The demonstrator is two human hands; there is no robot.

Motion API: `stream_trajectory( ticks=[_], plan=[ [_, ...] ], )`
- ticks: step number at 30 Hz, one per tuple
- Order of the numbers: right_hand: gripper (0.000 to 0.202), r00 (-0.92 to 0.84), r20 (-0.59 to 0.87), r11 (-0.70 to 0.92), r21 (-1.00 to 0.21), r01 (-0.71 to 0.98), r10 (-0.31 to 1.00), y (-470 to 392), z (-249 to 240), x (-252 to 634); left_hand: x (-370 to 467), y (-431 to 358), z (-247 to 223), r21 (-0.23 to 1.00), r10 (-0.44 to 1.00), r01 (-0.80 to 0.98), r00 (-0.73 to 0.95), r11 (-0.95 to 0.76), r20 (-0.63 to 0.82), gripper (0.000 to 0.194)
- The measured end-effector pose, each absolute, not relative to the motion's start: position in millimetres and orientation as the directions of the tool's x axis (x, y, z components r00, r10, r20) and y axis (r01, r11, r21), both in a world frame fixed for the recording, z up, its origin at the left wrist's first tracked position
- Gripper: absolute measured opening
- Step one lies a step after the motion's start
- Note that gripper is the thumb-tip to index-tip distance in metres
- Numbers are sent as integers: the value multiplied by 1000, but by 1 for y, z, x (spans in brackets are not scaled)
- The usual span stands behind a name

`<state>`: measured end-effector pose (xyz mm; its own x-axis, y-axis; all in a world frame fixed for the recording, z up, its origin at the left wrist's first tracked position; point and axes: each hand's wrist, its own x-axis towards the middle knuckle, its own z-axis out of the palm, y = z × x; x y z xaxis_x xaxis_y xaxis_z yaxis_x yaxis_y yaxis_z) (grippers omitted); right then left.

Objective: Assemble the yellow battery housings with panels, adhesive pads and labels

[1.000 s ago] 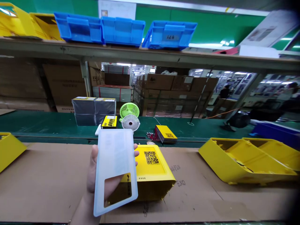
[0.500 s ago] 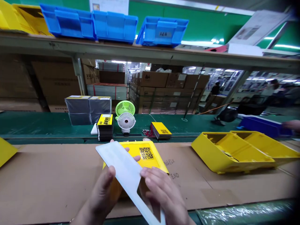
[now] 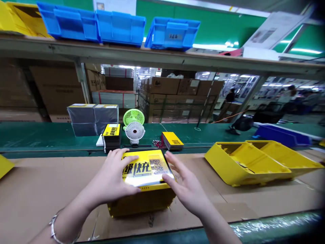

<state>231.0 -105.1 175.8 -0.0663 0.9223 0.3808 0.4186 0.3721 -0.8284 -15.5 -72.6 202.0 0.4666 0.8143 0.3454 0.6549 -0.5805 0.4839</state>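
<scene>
A yellow box point(image 3: 142, 200) sits on the cardboard-covered bench in front of me. On its top lies a glossy printed panel point(image 3: 138, 168) with black characters and a QR code. My left hand point(image 3: 115, 176) rests over the panel's left side, fingers spread along the back and thumb at the front edge. At the right edge, my right hand point(image 3: 186, 184) has its fingers apart, with the thumb on the panel's front right corner. Neither hand is wrapped round anything.
Yellow bins point(image 3: 248, 166) stand at the right. Behind the box are a stack of black-and-yellow packs point(image 3: 111, 135), a white fan point(image 3: 135, 132), a green fan point(image 3: 133, 117) and yellow cards point(image 3: 173, 140). Blue bins point(image 3: 172, 34) line the shelf above. A blue tray point(image 3: 281, 135) lies back right.
The pale cut-out sheet is gone from my hands. A printed panel now covers the box top, and both hands have come down onto its sides. The other person's hand at the right edge is gone.
</scene>
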Motion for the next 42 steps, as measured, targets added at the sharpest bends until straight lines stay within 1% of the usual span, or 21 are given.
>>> stream_trajectory(
  ticks=[2, 3, 5, 7, 11, 14, 18, 22, 24, 26, 29, 31, 33, 35, 37, 39, 42],
  plan=[
    [47, -85, 391, 355, -698, 622, 917, -101, 164, 242, -12, -63, 193, 519, 839, 660, 451, -543, 303, 77],
    [43, -98, 382, 344, -656, 672, 919, -99, 160, 247, -11, -59, 190, 543, 850, 656, 441, -524, 287, 76],
    [42, -107, 353, 324, -643, 694, 930, -97, 154, 254, -9, -54, 184, 589, 867, 642, 424, -492, 262, 75],
    [43, -103, 329, 311, -680, 664, 939, -95, 151, 258, -8, -52, 182, 622, 874, 624, 418, -473, 246, 74],
    [43, -92, 305, 305, -783, 542, 948, -92, 148, 262, -6, -53, 185, 663, 885, 602, 407, -445, 225, 73],
    [44, -76, 291, 293, -840, 456, 954, -89, 143, 265, -4, -53, 188, 682, 886, 585, 406, -439, 223, 75],
    [44, -91, 247, 263, -894, 363, 965, -88, 139, 269, -2, -51, 192, 663, 856, 568, 458, -488, 238, 76],
    [45, -143, 174, 215, -910, 356, 974, -88, 149, 270, -4, -49, 187, 588, 826, 605, 518, -537, 221, 81],
    [50, -198, 134, 203, -899, 387, 971, -85, 158, 272, -9, -49, 182, 534, 821, 644, 538, -548, 194, 82],
    [67, -258, 112, 221, -868, 444, 960, -78, 166, 276, -19, -50, 177, 514, 829, 674, 539, -530, 147, 83],
    [99, -371, 68, 253, -841, 478, 926, -62, 173, 283, -40, -54, 170, 575, 847, 673, 527, -465, 67, 86],
    [111, -468, 2, 230, -873, 431, 884, -51, 173, 285, -54, -56, 165, 638, 857, 651, 514, -411, 28, 87],
    [118, -538, -52, 181, -911, 370, 841, -42, 171, 286, -63, -56, 160, 705, 865, 612, 503, -359, 5, 87],
    [121, -565, -71, 138, -938, 318, 822, -36, 168, 286, -67, -56, 155, 760, 870, 563, 493, -323, 5, 91],
    [119, -559, -65, 109, -956, 271, 827, -35, 167, 286, -66, -54, 151, 795, 879, 527, 477, -300, 16, 97],
    [112, -530, -58, 90, -965, 248, 846, -35, 167, 286, -63, -53, 150, 819, 892, 497, 451, -286, 38, 98],
    [99, -452, -64, 72, -958, 277, 890, -33, 167, 283, -59, -52, 150, 853, 902, 439, 424, -281, 79, 92]
  ],
)
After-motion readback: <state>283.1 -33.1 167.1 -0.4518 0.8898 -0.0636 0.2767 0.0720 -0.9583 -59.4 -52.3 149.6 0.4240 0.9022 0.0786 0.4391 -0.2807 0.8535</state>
